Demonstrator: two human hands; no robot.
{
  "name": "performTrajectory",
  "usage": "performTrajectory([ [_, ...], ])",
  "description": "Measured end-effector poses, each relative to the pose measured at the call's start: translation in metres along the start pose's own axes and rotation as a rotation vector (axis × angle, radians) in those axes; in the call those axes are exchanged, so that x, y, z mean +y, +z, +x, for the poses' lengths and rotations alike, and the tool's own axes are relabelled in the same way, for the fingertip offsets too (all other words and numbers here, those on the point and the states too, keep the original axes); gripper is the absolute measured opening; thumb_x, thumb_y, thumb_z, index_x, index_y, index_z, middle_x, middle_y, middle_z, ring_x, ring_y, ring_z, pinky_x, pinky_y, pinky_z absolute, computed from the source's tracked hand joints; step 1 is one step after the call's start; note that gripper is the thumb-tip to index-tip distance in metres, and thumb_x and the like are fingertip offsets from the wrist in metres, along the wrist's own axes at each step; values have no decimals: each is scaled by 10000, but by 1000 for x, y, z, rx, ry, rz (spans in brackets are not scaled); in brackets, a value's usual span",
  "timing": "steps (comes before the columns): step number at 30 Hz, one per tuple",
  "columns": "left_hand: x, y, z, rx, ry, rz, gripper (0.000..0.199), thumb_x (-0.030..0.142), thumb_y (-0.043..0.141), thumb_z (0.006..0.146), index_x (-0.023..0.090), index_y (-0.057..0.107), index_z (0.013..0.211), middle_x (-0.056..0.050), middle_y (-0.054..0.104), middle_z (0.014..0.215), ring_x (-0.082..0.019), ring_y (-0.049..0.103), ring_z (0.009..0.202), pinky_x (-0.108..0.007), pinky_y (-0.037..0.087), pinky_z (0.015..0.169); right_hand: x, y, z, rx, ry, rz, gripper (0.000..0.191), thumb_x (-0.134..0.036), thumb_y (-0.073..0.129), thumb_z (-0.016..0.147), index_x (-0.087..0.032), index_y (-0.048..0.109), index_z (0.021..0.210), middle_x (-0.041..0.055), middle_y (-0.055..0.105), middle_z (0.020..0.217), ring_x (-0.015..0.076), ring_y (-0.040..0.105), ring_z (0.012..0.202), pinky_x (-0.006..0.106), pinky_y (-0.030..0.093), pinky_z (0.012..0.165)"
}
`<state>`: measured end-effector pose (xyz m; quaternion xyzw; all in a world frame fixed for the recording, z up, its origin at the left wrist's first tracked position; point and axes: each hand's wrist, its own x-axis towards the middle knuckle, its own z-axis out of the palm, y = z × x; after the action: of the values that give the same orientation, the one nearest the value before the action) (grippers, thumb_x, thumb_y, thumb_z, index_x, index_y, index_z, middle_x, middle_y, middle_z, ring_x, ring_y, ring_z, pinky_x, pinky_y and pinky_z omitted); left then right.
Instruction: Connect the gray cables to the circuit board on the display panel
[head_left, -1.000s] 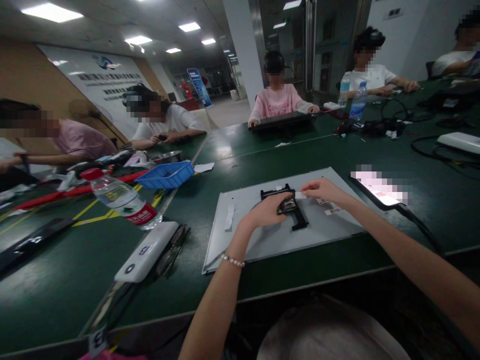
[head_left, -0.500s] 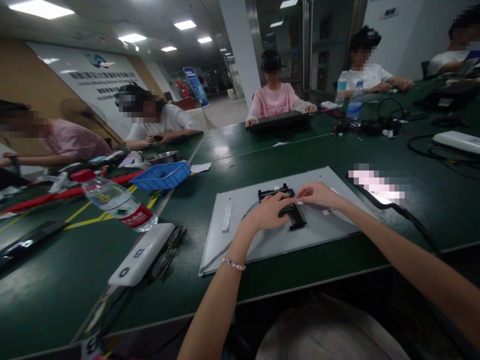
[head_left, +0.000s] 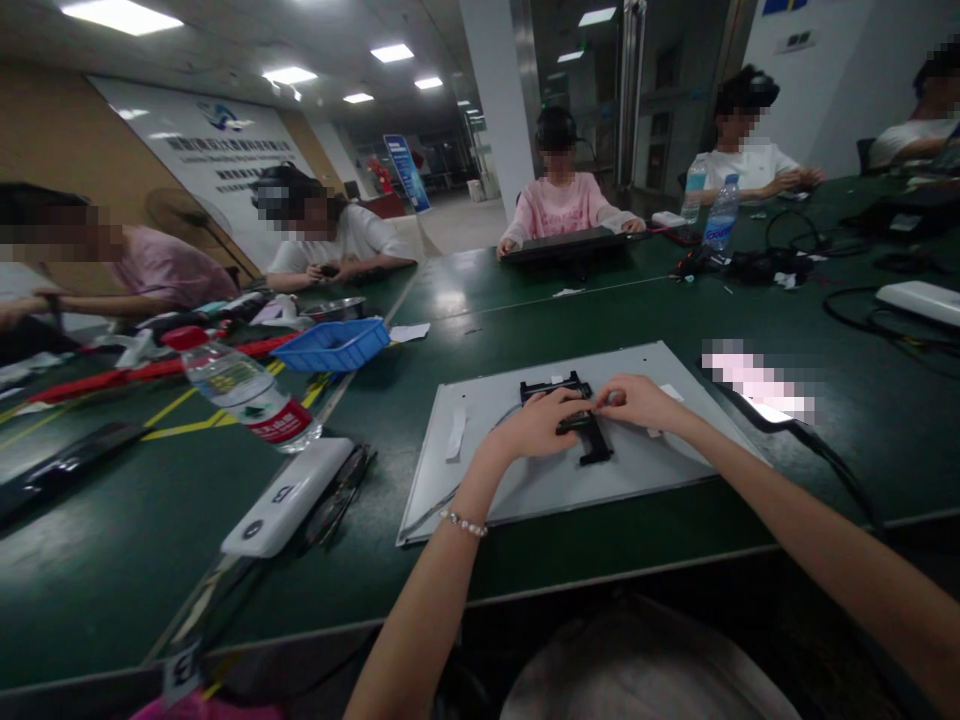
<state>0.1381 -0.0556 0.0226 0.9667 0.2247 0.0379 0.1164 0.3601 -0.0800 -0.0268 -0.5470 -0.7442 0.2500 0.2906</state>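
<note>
A black bracket-like part [head_left: 596, 440] lies on a light grey panel [head_left: 495, 490] in front of me. My left hand [head_left: 541, 422] rests over the middle of this part, fingers apart, its fingertips near the right side. Close by on the right, my right hand [head_left: 634, 402] has thumb and fingers pressed together at the part's edge, touching or nearly touching my left fingertips. What it pinches, if anything, is too small to make out. A white strip [head_left: 456, 434] is on the panel's left side, and a cable runs from the part under my left wrist.
Left of the panel are a white power bank [head_left: 289, 500], folded glasses [head_left: 341, 497], a red-capped bottle [head_left: 247, 392] and a blue basket [head_left: 334, 346]. A lit phone [head_left: 757, 385] with a cable lies to the right. Several people sit around the green table [head_left: 495, 330].
The view has shifted slightly. The small white piece seen at my right fingertips earlier no longer shows there. My left hand stays over the black part.
</note>
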Motion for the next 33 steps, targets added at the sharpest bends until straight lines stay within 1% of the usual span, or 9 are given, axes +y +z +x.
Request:
performTrajectory([
  [5,0,-7,3,-32,-7,-14,543,238,514,795,286,438,1330,-48,516,1331,-250,461,1231,-442,300,1054,-1,-1,0,-4,39,70,115,-274,622,756,-197,685,813,34,681,861,161,605,720,271,470,674],
  [8,-3,-24,-3,-13,-9,-41,551,244,516,807,259,416,1349,-57,520,1331,-227,498,1191,-390,351,1028,2,-3,-1,10,52,98,109,-238,599,765,-199,671,838,28,683,874,159,614,738,268,469,686],
  [11,-18,-51,-23,59,-64,-60,534,261,486,844,237,394,1369,-58,486,1362,-206,494,1190,-343,367,1018,3,-6,-1,40,67,120,117,-242,587,779,-196,667,851,41,680,930,164,617,776,274,469,703],
  [16,-63,-79,-73,95,-318,-7,448,275,480,848,212,487,1292,-58,573,1221,-160,612,864,-302,461,846,-2,-12,-4,41,83,170,163,-279,561,807,-196,668,897,52,680,933,180,615,807,302,462,729],
  [20,-91,-67,-101,153,-445,57,431,284,529,808,159,544,1220,-63,575,1160,-127,577,725,-281,467,782,-8,-12,-6,41,73,188,160,-279,561,808,-196,670,893,45,685,917,186,618,805,311,451,749],
  [23,-100,-50,-109,184,-475,36,438,313,547,791,150,559,1198,-84,596,1135,-116,573,684,-271,475,739,-11,-11,-7,29,65,179,154,-266,563,808,-196,675,886,44,688,937,186,619,825,308,453,760],
  [26,-106,-38,-112,171,-507,-19,332,320,536,779,165,648,1050,-60,664,1005,-142,596,717,-261,471,710,-13,-9,-8,6,70,166,157,-238,553,806,-196,684,881,42,694,936,185,620,837,310,453,774],
  [30,-110,-37,-117,153,-564,-63,219,328,569,743,180,706,829,-24,684,749,-154,598,685,-248,452,666,-11,-9,-7,-26,69,194,187,-251,541,805,-179,688,896,43,698,900,182,624,811,312,458,761],
  [33,-102,-44,-122,278,-568,-234,247,378,598,742,167,703,813,-32,682,742,-151,597,678,-248,456,647,-12,-13,-7,-17,60,219,209,-278,545,805,-171,691,910,51,697,905,179,626,814,312,462,756],
])
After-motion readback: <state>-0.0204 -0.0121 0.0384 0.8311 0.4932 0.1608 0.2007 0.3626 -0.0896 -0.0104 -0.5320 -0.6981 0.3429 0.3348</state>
